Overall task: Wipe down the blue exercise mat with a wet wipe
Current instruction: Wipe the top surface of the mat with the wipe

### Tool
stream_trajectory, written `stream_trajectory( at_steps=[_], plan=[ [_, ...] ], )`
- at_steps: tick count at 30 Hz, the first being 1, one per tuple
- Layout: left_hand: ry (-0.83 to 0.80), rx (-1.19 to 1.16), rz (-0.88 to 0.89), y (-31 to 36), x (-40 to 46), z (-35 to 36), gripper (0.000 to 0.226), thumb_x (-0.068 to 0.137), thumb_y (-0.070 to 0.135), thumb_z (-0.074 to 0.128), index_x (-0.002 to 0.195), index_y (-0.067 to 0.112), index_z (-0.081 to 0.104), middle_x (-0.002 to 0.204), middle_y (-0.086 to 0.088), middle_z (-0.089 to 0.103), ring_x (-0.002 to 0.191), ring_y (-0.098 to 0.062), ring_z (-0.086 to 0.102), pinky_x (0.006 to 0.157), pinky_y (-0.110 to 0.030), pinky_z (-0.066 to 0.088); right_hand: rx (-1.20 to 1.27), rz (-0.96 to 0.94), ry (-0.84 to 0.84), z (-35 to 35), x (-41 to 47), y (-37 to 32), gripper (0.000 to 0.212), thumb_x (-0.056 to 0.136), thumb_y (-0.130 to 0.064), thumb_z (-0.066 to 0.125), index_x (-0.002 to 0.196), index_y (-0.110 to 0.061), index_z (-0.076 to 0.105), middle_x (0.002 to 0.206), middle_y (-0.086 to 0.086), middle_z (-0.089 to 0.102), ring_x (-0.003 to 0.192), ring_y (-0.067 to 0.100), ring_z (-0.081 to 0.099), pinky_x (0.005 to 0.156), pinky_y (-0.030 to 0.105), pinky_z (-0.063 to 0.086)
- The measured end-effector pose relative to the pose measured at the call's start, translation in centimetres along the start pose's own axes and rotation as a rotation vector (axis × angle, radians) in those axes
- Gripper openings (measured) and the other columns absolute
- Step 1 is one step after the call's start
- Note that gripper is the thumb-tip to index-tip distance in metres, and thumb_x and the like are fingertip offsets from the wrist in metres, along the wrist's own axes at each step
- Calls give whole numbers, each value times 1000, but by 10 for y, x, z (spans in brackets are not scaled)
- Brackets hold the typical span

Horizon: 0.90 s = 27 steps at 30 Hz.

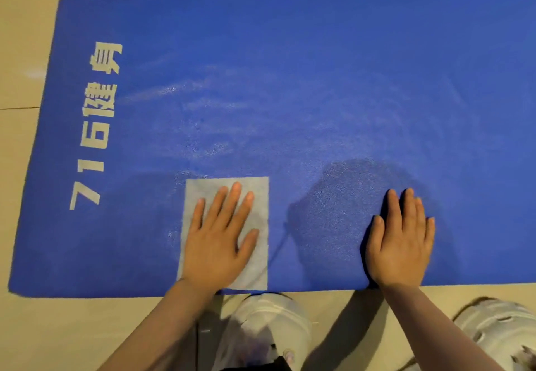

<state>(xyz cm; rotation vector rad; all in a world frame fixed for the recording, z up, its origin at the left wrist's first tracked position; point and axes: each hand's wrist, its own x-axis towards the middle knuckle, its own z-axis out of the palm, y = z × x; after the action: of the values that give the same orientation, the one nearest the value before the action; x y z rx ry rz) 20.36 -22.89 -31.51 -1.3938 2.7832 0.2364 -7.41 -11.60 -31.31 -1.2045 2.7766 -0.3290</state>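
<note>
L hand [216, 243] flat on wet wipe [259, 196], R hand [401, 247] on seemingly damp mat [319, 51].

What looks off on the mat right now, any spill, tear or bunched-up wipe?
Nothing stands out. The wet wipe lies flat and square under the left hand; the right hand presses the blue mat flat. The pale streaks look like wiping moisture, not damage.

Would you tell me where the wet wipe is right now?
In the head view, the wet wipe lies flat on the blue mat near its front edge, under the left hand, right of the printed lettering.
</note>
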Motion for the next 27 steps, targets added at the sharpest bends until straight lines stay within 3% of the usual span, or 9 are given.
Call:
stream_trajectory(
  at_steps=[3,5,7,12,16,19,21,24,27],
  plan=[
    [-35,-26,-343,-52,-42,-12,67,101,58,15,156,22,23,163,-3,20,151,-25,15,120,-48,0,7,1,28,0,-1,-2,59,96,-37,26,145,-9,43,155,17,34,144,35,27,117,54,15],
    [-40,-42,-514,-49,-44,-9,70,100,59,12,156,18,22,163,-8,21,150,-29,17,119,-53,3,9,8,42,1,-3,-4,59,95,-36,27,145,-8,44,154,18,35,143,36,28,117,55,16],
    [-20,-45,-568,-30,-31,-4,70,101,55,14,156,13,23,162,-13,23,149,-33,18,117,-58,9,-4,4,55,3,-4,-5,59,94,-35,27,144,-8,44,154,19,35,143,36,29,117,56,17],
    [-4,24,-136,33,21,6,65,97,49,28,152,13,31,159,-10,26,146,-31,20,114,-61,8,-32,-7,73,5,-4,-4,59,95,-35,28,144,-7,45,153,20,36,141,37,31,116,55,18],
    [-100,65,239,101,68,5,65,97,53,23,152,22,37,161,-3,27,150,-25,15,117,-60,8,-40,-5,63,6,-7,-1,59,96,-36,27,145,-8,44,153,18,36,142,36,30,116,55,18],
    [-102,30,392,85,101,4,60,97,55,27,151,30,36,159,2,31,148,-22,26,118,-55,9,-37,-18,54,6,-6,0,59,97,-37,26,145,-9,44,153,17,37,142,34,30,116,54,18],
    [-10,-17,223,44,123,0,61,96,56,27,151,31,34,160,2,30,147,-23,30,118,-49,1,-56,-22,53,7,-3,4,59,96,-37,26,146,-10,44,154,17,36,142,33,30,117,52,16],
    [-41,-63,-249,-39,144,-20,61,99,59,18,154,39,3,162,14,-5,153,-16,1,114,-43,-18,-57,-17,65,8,-3,5,59,96,-38,26,145,-10,44,153,16,37,142,32,30,116,51,16],
    [-109,-59,-548,-84,138,-38,63,102,56,17,158,34,-3,165,8,-13,152,-16,-11,119,-53,-11,-65,8,60,9,-3,1,59,95,-37,27,145,-10,46,153,16,38,141,31,30,116,51,17]
  ],
)
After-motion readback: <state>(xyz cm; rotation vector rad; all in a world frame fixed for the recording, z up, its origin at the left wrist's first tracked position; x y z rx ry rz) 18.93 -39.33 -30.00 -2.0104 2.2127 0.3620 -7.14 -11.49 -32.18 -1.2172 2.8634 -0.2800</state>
